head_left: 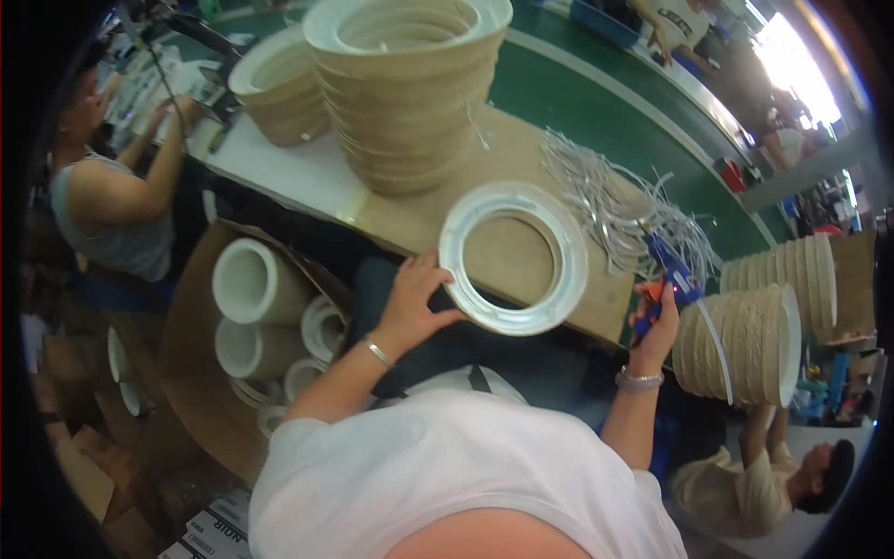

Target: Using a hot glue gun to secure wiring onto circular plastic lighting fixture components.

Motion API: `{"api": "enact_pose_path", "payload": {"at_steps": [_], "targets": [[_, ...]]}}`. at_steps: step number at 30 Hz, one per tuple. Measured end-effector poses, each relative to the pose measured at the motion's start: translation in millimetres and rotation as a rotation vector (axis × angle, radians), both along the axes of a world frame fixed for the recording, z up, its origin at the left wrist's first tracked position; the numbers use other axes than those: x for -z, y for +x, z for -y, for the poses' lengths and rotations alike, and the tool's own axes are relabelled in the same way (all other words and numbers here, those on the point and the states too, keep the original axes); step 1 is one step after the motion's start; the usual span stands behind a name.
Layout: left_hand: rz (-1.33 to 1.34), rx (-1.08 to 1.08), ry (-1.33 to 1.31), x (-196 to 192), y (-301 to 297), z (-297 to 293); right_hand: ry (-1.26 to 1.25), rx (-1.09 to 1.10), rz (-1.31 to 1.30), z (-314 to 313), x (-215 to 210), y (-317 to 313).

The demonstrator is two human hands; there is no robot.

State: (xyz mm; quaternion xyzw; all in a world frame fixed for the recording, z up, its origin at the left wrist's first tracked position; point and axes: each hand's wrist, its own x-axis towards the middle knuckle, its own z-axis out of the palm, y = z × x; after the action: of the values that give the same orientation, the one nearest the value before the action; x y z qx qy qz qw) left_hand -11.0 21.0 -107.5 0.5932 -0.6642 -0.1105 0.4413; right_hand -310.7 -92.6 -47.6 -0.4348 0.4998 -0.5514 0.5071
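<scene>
A white ring (570,261) with a wide round opening lies at the near edge of the tan board, part of it jutting over the edge. My left hand (417,296) has its fingers and thumb at the ring's left rim, holding it there. Fingers of my right hand (659,326) wrap the handle of a blue glue gun (678,272), to the right of the ring. A long white glue stick (717,340) curves down from the gun's back. By the gun's nozzle lies a tangle of thin whitish wires (605,200).
Tall stacks of beige-sided rings (410,121) stand behind the ring, with more stacked rings (736,345) at right. A cardboard box (191,317) of white foam tubes (244,279) sits at left. A green work surface (568,79) runs behind. Other people work left, right and far.
</scene>
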Motion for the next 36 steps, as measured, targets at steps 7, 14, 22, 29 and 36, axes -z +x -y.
{"api": "enact_pose_path", "payload": {"at_steps": [7, 14, 22, 29, 36], "targets": [[-0.058, 0.002, 0.021, -13, 3, -8, -0.041, 0.145, 0.191, -2, 14, -12], [-0.286, 0.129, -0.064, -115, -2, -19, -0.01, 0.327, 0.303, 2, 18, -14], [-0.529, 0.088, -0.449, -203, 49, 28, -0.032, 0.198, 0.03, 6, 59, -11], [-0.283, -0.195, -0.561, -223, 145, 78, 0.019, 0.089, 0.065, 8, 81, -7], [-0.173, -0.368, -0.476, -189, 147, 92, 0.001, 0.084, 0.052, 11, 84, -8]]}}
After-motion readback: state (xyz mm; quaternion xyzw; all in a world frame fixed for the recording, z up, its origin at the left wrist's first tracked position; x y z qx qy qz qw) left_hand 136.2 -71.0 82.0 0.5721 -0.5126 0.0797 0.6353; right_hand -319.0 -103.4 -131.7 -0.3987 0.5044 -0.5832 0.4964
